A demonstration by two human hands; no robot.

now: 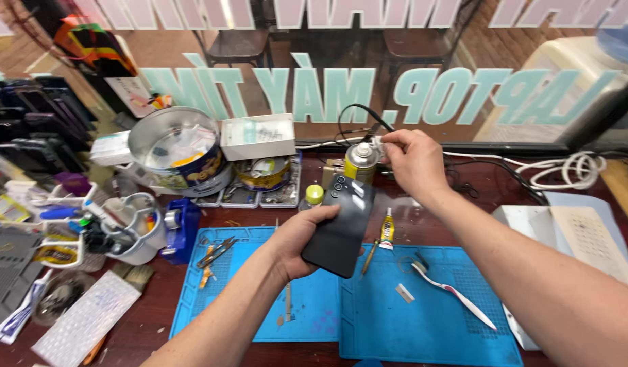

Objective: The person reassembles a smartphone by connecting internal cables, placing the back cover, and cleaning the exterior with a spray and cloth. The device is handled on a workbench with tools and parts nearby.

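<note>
My left hand [297, 241] holds a black smartphone [341, 228] back side up, above the blue work mats [429, 319]. The phone's camera lenses point toward the window. My right hand [412, 163] reaches to the back of the table and pinches a small white piece right next to the top of a yellow spray can [360, 163]. A black cable loops behind that hand.
On the mats lie a toothbrush [453, 292], a small glue tube [387, 229], tweezers [215, 253] and a razor blade [405, 293]. A round tin [181, 149], a white box [258, 136], parts trays and a cup of tools [133, 234] crowd the left. A white cable [565, 170] lies at the right.
</note>
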